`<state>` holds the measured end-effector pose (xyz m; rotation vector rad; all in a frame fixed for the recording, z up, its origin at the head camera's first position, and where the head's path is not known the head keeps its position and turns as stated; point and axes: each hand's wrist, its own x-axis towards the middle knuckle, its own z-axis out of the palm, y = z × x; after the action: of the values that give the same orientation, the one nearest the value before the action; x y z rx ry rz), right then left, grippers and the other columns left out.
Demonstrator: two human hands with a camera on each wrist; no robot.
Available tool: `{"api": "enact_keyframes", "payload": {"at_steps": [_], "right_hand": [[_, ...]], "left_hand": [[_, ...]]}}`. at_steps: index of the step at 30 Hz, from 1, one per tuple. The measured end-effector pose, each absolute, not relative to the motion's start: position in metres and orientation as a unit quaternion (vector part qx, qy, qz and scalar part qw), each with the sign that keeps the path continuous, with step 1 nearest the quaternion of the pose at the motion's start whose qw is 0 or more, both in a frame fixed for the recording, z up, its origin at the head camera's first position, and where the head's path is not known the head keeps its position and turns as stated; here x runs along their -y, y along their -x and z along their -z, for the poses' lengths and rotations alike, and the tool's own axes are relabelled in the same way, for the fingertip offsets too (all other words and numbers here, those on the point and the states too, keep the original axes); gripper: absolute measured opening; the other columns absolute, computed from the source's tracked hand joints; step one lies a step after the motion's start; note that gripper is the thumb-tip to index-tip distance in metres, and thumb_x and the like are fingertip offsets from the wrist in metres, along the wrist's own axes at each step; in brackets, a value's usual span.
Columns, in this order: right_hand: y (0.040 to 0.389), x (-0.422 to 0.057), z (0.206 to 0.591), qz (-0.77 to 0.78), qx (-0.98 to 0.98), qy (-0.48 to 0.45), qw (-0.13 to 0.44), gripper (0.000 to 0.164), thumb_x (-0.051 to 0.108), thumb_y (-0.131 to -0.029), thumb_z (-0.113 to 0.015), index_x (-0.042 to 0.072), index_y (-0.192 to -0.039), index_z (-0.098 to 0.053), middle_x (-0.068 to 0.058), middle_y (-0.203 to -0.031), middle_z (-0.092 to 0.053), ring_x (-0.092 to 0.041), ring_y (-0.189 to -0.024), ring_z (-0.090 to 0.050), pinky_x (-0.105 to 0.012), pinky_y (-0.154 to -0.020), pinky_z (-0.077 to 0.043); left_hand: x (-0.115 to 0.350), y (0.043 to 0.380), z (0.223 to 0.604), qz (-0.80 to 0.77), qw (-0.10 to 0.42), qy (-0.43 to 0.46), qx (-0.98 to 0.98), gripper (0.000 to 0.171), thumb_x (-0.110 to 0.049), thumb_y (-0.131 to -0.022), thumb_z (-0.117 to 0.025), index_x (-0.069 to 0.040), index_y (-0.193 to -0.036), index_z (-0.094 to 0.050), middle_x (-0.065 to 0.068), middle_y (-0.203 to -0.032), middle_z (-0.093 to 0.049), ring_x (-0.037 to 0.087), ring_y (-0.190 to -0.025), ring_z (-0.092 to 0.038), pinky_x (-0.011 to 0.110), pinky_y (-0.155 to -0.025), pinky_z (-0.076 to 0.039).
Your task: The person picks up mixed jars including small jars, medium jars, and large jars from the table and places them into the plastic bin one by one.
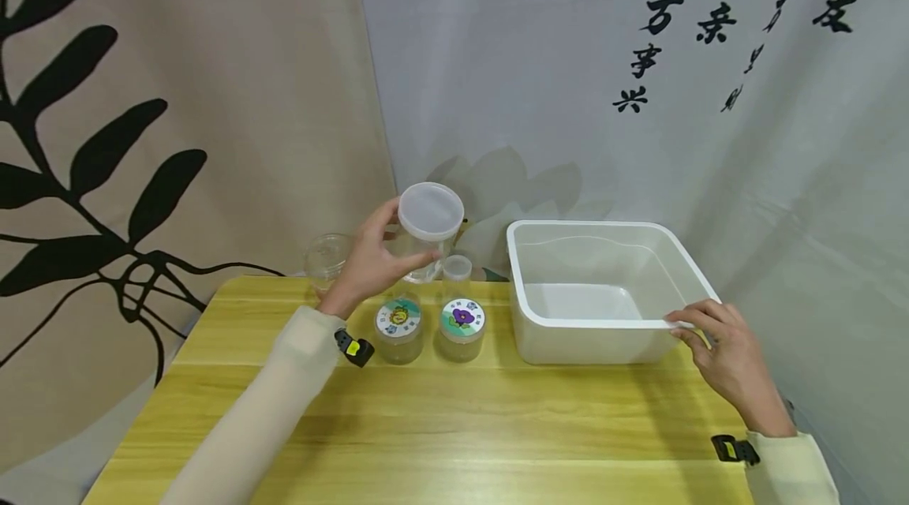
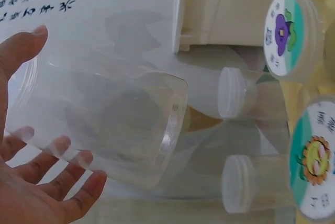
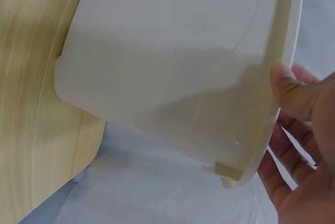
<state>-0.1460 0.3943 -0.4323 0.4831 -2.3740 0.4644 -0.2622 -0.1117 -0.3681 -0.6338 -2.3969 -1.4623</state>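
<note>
My left hand [image 1: 375, 259] grips a large clear plastic jar [image 2: 120, 114] with a white lid [image 1: 430, 209], raised above the back of the table. In the left wrist view, its thumb and fingers lie on either side of the jar. Below it are two jars with sticker lids, one with a sunflower [image 1: 398, 319] and one with a purple flower [image 1: 462, 319]. At the right, my right hand [image 1: 735, 359] pinches the front right rim of a white plastic bin [image 1: 589, 343]. Its thumb also shows on that rim in the right wrist view.
Two small clear jars with white lids, one nearer the bin [image 2: 230, 93] and one beside it [image 2: 238, 185], stand behind the sticker-lid jars. Another clear jar [image 1: 327, 252] is partly behind my left wrist. The wooden table [image 1: 454, 426] backs onto a hanging cloth [image 1: 497, 55].
</note>
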Motion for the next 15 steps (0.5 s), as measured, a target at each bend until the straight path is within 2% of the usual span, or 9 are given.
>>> {"api": "enact_keyframes", "payload": {"at_steps": [15], "right_hand": [[0.147,-0.393,0.434,-0.174,0.909,-0.176,0.334,0.036,-0.014,-0.068,-0.085,0.010,-0.093,-0.077,-0.004,-0.093,-0.067,-0.008,-0.087,-0.042,-0.026,-0.072,-0.031]], "left_hand": [[0.065,0.280,0.349,0.470,0.124,0.266,0.832,0.089,-0.035,-0.073,-0.094,-0.022,-0.149,-0.048,-0.001,-0.137,-0.060,0.018,-0.123,-0.056,0.044,-0.104,-0.051]]}}
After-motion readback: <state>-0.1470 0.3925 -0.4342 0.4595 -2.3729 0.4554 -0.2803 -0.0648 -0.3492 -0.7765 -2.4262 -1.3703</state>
